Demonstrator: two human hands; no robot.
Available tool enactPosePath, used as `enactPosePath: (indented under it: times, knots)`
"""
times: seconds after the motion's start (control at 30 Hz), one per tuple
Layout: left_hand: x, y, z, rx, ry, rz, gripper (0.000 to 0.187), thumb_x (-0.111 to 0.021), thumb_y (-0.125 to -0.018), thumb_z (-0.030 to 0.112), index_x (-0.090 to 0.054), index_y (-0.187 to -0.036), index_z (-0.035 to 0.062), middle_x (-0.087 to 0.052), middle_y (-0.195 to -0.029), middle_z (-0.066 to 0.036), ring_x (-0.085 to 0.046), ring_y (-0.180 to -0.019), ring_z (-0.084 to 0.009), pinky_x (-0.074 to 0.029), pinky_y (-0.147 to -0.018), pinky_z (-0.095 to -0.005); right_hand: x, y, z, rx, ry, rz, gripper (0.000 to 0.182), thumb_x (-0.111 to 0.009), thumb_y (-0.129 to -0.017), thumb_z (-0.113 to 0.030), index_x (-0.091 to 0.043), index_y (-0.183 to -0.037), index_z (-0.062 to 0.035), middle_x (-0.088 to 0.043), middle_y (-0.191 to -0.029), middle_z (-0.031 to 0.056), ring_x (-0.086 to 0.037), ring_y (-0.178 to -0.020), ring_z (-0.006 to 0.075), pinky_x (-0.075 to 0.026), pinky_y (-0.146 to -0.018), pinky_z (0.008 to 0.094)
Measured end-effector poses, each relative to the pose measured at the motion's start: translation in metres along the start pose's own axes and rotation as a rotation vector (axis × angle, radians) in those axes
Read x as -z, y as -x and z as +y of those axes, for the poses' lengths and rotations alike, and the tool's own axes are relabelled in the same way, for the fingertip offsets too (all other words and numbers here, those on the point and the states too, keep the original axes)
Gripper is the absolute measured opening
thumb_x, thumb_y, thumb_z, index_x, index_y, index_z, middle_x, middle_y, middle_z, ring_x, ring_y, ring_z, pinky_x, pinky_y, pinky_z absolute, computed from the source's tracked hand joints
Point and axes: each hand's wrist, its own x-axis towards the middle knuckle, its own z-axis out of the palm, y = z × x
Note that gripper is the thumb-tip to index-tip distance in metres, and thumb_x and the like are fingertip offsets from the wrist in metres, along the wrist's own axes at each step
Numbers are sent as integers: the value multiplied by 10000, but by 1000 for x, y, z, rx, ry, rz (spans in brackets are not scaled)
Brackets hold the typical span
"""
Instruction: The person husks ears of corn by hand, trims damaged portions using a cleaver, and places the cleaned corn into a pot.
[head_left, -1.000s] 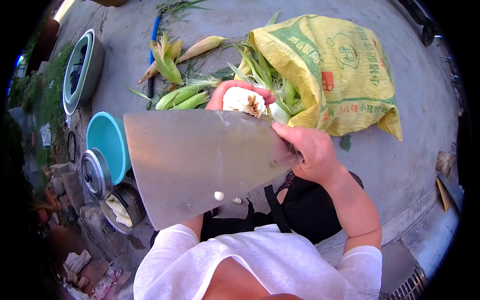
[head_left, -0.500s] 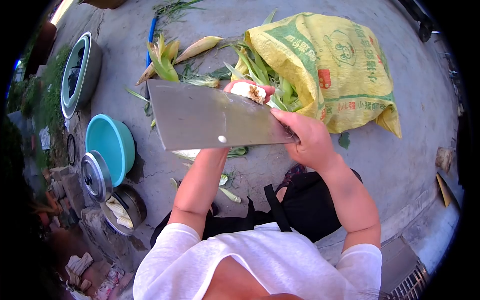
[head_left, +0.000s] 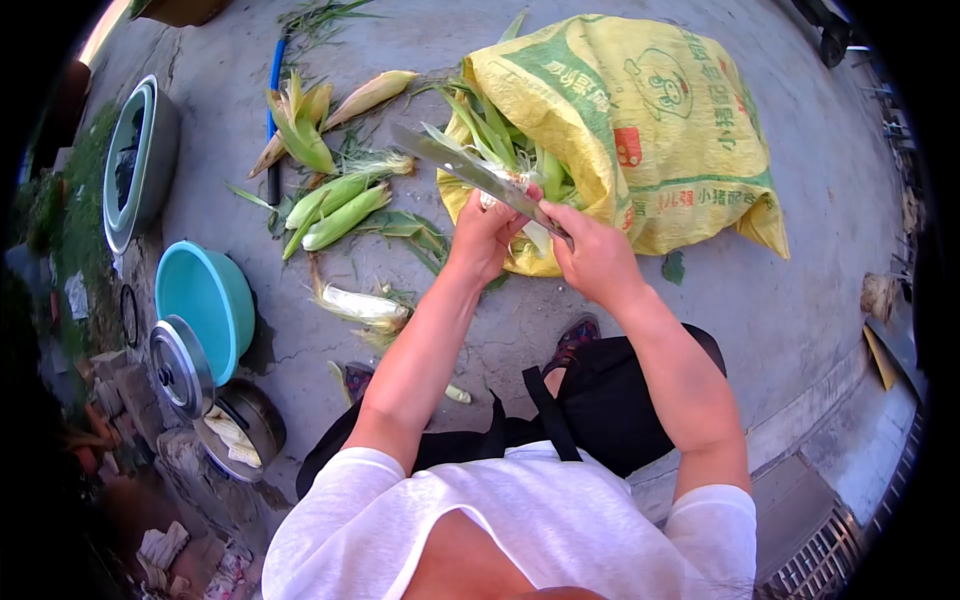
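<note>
My right hand (head_left: 598, 252) grips a broad metal cleaver (head_left: 462, 168) near its handle end. The blade is turned nearly edge-on and points up and to the left. My left hand (head_left: 482, 238) is closed round a pale ear of corn (head_left: 490, 199), largely hidden by my fingers and the blade. The cleaver crosses over the corn in this view. Just beyond both hands lies a yellow woven sack (head_left: 690, 110), with green husks (head_left: 555, 175) spilling from its mouth.
Left of the sack, green-husked ears (head_left: 345, 217), a drier ear (head_left: 372, 96) and a pale ear (head_left: 360, 306) lie on concrete. Farther left are a turquoise basin (head_left: 243, 310), a metal lid (head_left: 178, 368) and a pot (head_left: 268, 420) with corn inside. A blue pipe (head_left: 276, 70) lies behind.
The cleaver has turned from showing its broad face to nearly edge-on. My left hand, earlier mostly hidden behind the blade, now shows below it, still holding the corn.
</note>
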Motion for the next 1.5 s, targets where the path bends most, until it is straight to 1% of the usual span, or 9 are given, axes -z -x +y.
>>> enactPosePath:
  times: [0.17, 0.37, 0.47, 0.57, 0.6, 0.67, 0.8, 1.0, 1.5]
  knots:
    - [-7, -6, -2, 21, -11, 50, 343, -609, -827, 113, -444, -1115, 27, -578, -1057, -102, -576, -983, -201, -474, -875, -327, 0, -4, 4, -27, 35, -17, 338, -573, -781, -64, -531, -1116, -75, -623, -940, 115, -610, -813, 299, -494, -659, 378]
    - [-15, -7, 2, -20, 15, 75, 408, -654, -791, 97, -434, -1128, 24, -578, -1039, -97, -585, -940, -184, -481, -852, -325, -1, -8, 1, -33, 15, 58, 324, -574, -794, -83, -531, -1115, -65, -627, -871, 124, -607, -774, 318, -490, -641, 377]
    - [-10, -7, 9, -86, -47, 15, 489, -704, -745, 114, -429, -1137, 19, -575, -1050, -93, -571, -953, -179, -458, -873, -327, 11, -9, -11, -245, -144, -34, 272, -587, -788, -111, -558, -1054, -64, -639, -834, 124, -619, -772, 305, -486, -622, 374]
    - [-8, -4, 22, -161, -147, 44, 549, -740, -707, 138, -429, -1142, 17, -568, -1068, -90, -551, -984, -178, -431, -894, -322, 16, -10, -13, -411, -402, 21, 252, -621, -786, -138, -576, -1017, -50, -648, -783, 94, -625, -699, 230, -471, -598, 324]
    - [-11, -1, 27, -164, -163, 31, 593, -760, -684, 175, -441, -1163, 35, -533, -1162, -99, -521, -1065, -201, -421, -899, -350, 20, -13, -16, -415, -518, 76, 276, -655, -765, -150, -574, -1006, -43, -651, -785, 74, -600, -672, 173, -460, -592, 297]
    - [-20, 7, 35, -167, -173, -38, 623, -766, -672, 147, -426, -1181, 31, -541, -1128, -90, -528, -1036, -186, -423, -893, -328, 26, -18, -17, -420, -632, 114, 379, -748, -696, -162, -558, -993, -25, -656, -828, 22, -517, -634, 40, -435, -584, 228]
    - [-29, 19, 47, -36, -158, -196, 720, -781, -640, 93, -388, -1239, 30, -536, -1103, -80, -534, -1002, -164, -428, -880, -295, 25, -24, -22, -380, -663, 167, 434, -773, -667, -154, -542, -1009, -20, -653, -867, 18, -507, -628, 29, -432, -584, 213]
    - [-34, 26, 66, 49, -262, -247, 803, -773, -635, 66, -330, -1302, 7, -532, -1088, -75, -534, -1015, -165, -428, -882, -302, 22, -27, -23, -331, -821, 167, 480, -788, -643, -134, -531, -1034, -26, -647, -923, 32, -495, -625, 27, -425, -577, 192]
    - [-33, 33, 75, 67, -351, -231, 906, -787, -587, 37, -291, -1344, -15, -501, -1173, -85, -512, -1070, -165, -415, -913, -301, 28, -31, -33, -373, -634, 66, 448, -739, -661, -145, -544, -1044, -15, -648, -934, 53, -498, -605, 21, -429, -556, 197]
